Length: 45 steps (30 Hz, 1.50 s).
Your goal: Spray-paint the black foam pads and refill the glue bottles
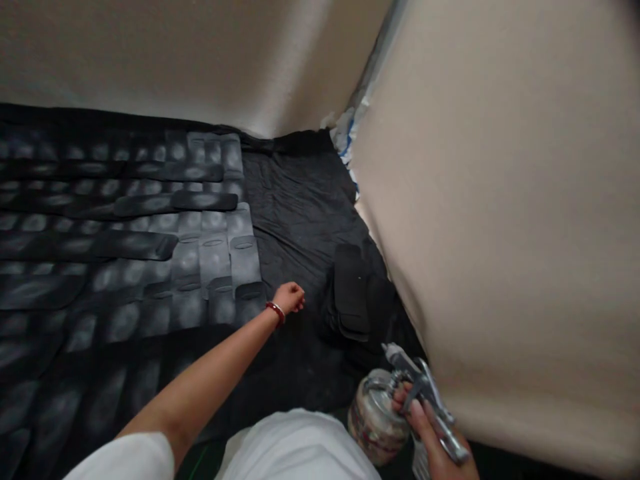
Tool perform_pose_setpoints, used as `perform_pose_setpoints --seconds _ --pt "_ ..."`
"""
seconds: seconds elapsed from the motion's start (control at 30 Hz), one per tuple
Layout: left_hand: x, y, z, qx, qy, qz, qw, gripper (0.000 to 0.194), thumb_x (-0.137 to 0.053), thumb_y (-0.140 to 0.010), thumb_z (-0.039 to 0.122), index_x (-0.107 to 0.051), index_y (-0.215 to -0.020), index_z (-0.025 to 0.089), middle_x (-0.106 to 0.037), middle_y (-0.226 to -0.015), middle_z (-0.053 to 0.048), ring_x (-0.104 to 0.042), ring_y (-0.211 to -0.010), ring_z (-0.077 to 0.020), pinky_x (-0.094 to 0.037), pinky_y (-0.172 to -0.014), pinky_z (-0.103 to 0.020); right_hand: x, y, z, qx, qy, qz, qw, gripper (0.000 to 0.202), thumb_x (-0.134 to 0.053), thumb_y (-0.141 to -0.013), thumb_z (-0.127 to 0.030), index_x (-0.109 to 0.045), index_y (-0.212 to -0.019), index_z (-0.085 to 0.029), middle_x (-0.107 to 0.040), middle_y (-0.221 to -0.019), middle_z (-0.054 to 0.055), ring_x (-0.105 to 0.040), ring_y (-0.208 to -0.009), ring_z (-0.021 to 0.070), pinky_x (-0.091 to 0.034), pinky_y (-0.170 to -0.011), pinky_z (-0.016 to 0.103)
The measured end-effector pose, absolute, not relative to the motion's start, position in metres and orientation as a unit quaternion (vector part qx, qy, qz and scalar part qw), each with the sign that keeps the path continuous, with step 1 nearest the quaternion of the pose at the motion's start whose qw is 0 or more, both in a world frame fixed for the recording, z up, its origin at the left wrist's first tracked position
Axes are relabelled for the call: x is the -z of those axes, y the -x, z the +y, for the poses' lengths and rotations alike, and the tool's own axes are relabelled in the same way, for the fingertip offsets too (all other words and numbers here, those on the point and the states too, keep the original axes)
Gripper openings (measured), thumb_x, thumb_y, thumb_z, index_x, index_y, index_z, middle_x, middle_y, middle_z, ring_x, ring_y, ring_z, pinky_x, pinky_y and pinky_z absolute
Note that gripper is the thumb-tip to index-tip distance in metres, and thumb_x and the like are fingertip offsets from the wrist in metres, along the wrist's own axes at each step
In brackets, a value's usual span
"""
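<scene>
My right hand (430,430) is wrapped around the handle of a metal spray gun (420,377), whose nozzle points up and to the left. Beneath the gun hangs its paint-stained round cup (377,417). My left hand (290,297), with a red bracelet at the wrist, hovers over the black sheet with its fingers curled in; nothing shows in them. To its right lies a stack of flat black pads (350,290). On its left, rows of dark flat pieces (245,257) with whitish sprayed patches cover the sheet, some overlapping.
The wrinkled black sheet (295,193) spreads under the pieces and the stack. A beige wall covering (500,200) rises close on the right, and another beige panel (175,60) stands at the back. Crumpled white and blue material (344,137) sits in their corner.
</scene>
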State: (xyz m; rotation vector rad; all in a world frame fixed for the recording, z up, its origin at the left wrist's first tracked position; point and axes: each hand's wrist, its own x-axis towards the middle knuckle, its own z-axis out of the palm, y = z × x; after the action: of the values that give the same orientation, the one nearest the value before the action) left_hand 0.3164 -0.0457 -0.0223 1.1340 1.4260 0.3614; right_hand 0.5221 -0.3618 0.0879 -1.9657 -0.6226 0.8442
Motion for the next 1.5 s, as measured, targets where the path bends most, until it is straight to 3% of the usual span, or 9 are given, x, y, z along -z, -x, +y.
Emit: perform_pose_setpoints --seconds 0.17,0.27,0.37,0.5,0.67,0.77,0.93,1.2,1.5 --pt "0.024 -0.424 -0.109 -0.06 -0.661 0.621 0.417 0.036 -0.066 -0.078 0.052 -0.055 -0.079 0.017 -0.07 -0.085 -0.013 -0.069 -0.083 -0.0255 -0.049 -0.067 -0.027 -0.078 -0.531 -0.374 -0.392 0.749 -0.228 0.483 0.042 -0.066 -0.083 -0.052 -0.073 -0.103 -0.016 -0.072 -0.109 0.012 -0.065 -0.108 0.0298 -0.051 -0.096 0.038" --pt "0.028 -0.443 -0.106 -0.022 -0.661 0.644 0.384 0.031 -0.065 -0.077 0.045 -0.056 -0.085 0.017 -0.069 -0.1 -0.018 -0.067 -0.098 -0.0314 -0.048 -0.076 -0.033 -0.084 -0.533 -0.38 -0.388 0.741 -0.233 0.496 0.043 -0.065 -0.084 -0.053 -0.073 -0.104 -0.015 -0.073 -0.107 0.013 -0.065 -0.105 0.0301 -0.053 -0.091 0.036" --pt "0.034 -0.447 -0.095 -0.013 -0.661 0.644 0.385 0.021 -0.061 -0.078 0.038 -0.054 -0.081 0.018 -0.069 -0.101 -0.018 -0.066 -0.1 -0.0325 -0.048 -0.078 -0.035 -0.088 -0.538 -0.384 -0.387 0.741 -0.228 0.499 0.044 -0.065 -0.082 -0.054 -0.074 -0.099 -0.014 -0.074 -0.101 0.013 -0.067 -0.1 0.0306 -0.055 -0.086 0.035" --pt "0.037 -0.454 -0.087 -0.018 -0.654 0.652 0.384 0.025 -0.064 -0.076 0.042 -0.051 -0.076 0.02 -0.069 -0.094 -0.015 -0.066 -0.097 -0.0318 -0.048 -0.077 -0.034 -0.086 -0.545 -0.387 -0.385 0.737 -0.225 0.508 0.042 -0.064 -0.083 -0.053 -0.074 -0.095 -0.013 -0.073 -0.099 0.013 -0.067 -0.097 0.0308 -0.055 -0.083 0.035" --pt "0.034 -0.456 -0.09 -0.047 -0.674 0.646 0.355 0.02 -0.065 -0.072 0.023 -0.045 -0.07 0.021 -0.068 -0.089 -0.011 -0.067 -0.092 -0.0279 -0.049 -0.074 -0.032 -0.084 -0.551 -0.387 -0.376 0.731 -0.228 0.522 0.041 -0.065 -0.083 -0.051 -0.074 -0.094 -0.013 -0.074 -0.095 0.013 -0.067 -0.095 0.0306 -0.055 -0.082 0.036" --pt "0.036 -0.45 -0.097 -0.087 -0.639 0.647 0.406 0.022 -0.063 -0.071 0.015 -0.042 -0.069 0.021 -0.063 -0.071 -0.005 -0.067 -0.073 -0.0219 -0.049 -0.063 -0.027 -0.087 -0.554 -0.385 -0.373 0.735 -0.241 0.513 0.04 -0.065 -0.083 -0.051 -0.074 -0.095 -0.013 -0.074 -0.097 0.014 -0.067 -0.096 0.0306 -0.055 -0.084 0.036" --pt "0.04 -0.442 -0.104 -0.094 -0.544 0.648 0.524 0.025 -0.06 -0.076 0.008 -0.04 -0.071 0.02 -0.051 -0.048 0.005 -0.055 -0.042 -0.0124 -0.042 -0.044 -0.019 -0.094 -0.558 -0.377 -0.364 0.736 -0.278 0.498 0.038 -0.063 -0.085 -0.051 -0.073 -0.092 -0.015 -0.073 -0.094 0.012 -0.067 -0.093 0.0291 -0.054 -0.081 0.034" --pt "0.037 -0.439 -0.104 -0.106 -0.51 0.641 0.564 0.026 -0.055 -0.08 0.003 -0.036 -0.071 0.02 -0.047 -0.044 0.007 -0.05 -0.037 -0.0086 -0.036 -0.04 -0.014 -0.105 -0.562 -0.355 -0.341 0.748 -0.294 0.488 0.042 -0.059 -0.086 -0.054 -0.072 -0.096 -0.015 -0.071 -0.085 0.009 -0.066 -0.082 0.0233 -0.054 -0.073 0.027" --pt "0.038 -0.436 -0.107 -0.123 -0.489 0.633 0.588 0.026 -0.052 -0.08 -0.001 -0.037 -0.073 0.02 -0.043 -0.044 0.009 -0.049 -0.038 -0.0077 -0.033 -0.039 -0.012 -0.103 -0.569 -0.374 -0.367 0.758 -0.297 0.45 0.043 -0.063 -0.085 -0.052 -0.072 -0.108 -0.017 -0.073 -0.095 0.009 -0.067 -0.091 0.0253 -0.053 -0.084 0.028"
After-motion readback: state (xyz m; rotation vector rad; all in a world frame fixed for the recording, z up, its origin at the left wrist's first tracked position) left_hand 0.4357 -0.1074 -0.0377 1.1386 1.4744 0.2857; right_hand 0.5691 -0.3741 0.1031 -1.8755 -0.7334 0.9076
